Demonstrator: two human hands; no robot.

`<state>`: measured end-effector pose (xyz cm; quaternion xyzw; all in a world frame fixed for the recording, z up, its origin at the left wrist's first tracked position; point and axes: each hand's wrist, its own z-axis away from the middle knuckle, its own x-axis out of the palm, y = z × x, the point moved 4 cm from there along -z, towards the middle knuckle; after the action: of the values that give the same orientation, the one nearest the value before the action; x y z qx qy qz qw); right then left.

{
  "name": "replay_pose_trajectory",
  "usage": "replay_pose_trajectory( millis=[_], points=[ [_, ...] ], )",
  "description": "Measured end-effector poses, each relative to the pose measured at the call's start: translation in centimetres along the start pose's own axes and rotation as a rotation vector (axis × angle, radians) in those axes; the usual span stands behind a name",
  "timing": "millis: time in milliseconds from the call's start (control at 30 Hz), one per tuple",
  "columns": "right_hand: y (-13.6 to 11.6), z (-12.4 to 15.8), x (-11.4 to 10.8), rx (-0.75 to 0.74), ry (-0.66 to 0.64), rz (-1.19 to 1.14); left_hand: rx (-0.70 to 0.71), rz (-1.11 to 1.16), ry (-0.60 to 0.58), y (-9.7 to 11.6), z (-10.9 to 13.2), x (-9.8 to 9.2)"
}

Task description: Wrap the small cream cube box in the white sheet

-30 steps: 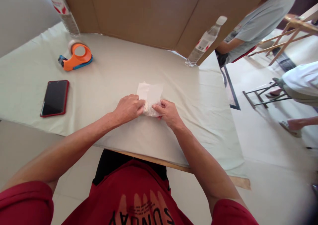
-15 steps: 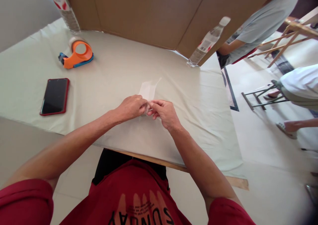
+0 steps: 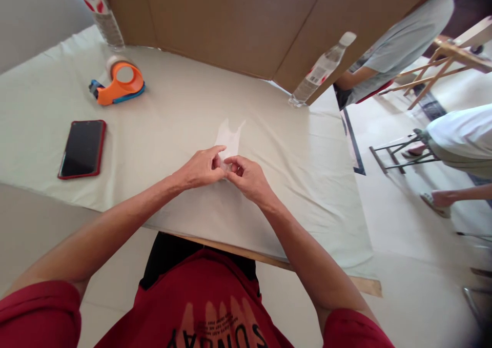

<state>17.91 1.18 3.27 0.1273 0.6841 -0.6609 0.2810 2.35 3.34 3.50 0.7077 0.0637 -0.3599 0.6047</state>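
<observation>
gently, left grip [image 3: 200,168] and right grip [image 3: 250,180] pinch the sheet [image 3: 229,143] at its near end; light, even pressure should limit tearing.

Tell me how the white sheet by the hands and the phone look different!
The white sheet is pale, but the phone has a dark screen and red edges.
The white sheet's far end has two points with a dip between; the phone is a neat rectangle.
The white sheet's near end is between the left hand and right hand; no hand touches the phone.
Both are over the tablecloth.
</observation>
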Motion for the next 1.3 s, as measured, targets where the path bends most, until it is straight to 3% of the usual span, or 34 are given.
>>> replay_pose_trajectory(
  millis=[133, 233, 433, 533, 633, 733, 833, 967, 1133, 1300],
  points=[
    [-0.6, 0.1, 0.1, -0.026, 0.014, 0.184, -0.124, 0.056, 0.071, 0.0, -0.1, 0.0],
    [-0.9, 0.1, 0.0, -0.033, -0.004, 0.243, -0.132, -0.027, 0.100, 0.2, -0.5, 0.2],
    [0.1, -0.3, -1.1, -0.019, -0.092, 0.019, -0.124, -0.176, -0.001, 0.2, -1.5, 0.1],
    [0.8, -1.2, -2.5, -0.038, -0.002, -0.024, -0.116, -0.201, -0.054, 0.3, -1.9, -0.2],
    [0.6, -2.6, -3.3, -0.117, 0.052, 0.180, -0.110, -0.231, -0.074, 0.3, -2.1, -0.3],
    [0.2, -4.2, -3.1, -0.153, -0.006, 0.494, -0.071, -0.316, -0.048, 0.3, -2.0, -0.1],
    [0.3, -5.3, -2.6, -0.154, -0.057, 0.656, 0.035, -0.369, 0.015, 0.4, -1.8, 0.2],
    [0.7, -5.5, -2.3, -0.207, 0.002, 0.669, 0.113, -0.302, 0.015, 0.3, -1.9, 0.7],
    [1.0, -5.7, -2.0, -0.228, 0.027, 0.670, 0.059, -0.231, -0.064, -0.1, -2.3, 1.0],
    [1.6, -6.5, -1.6, -0.155, -0.007, 0.597, 0.029, -0.209, -0.050, -0.1, -2.1, 1.3]
  ],
)
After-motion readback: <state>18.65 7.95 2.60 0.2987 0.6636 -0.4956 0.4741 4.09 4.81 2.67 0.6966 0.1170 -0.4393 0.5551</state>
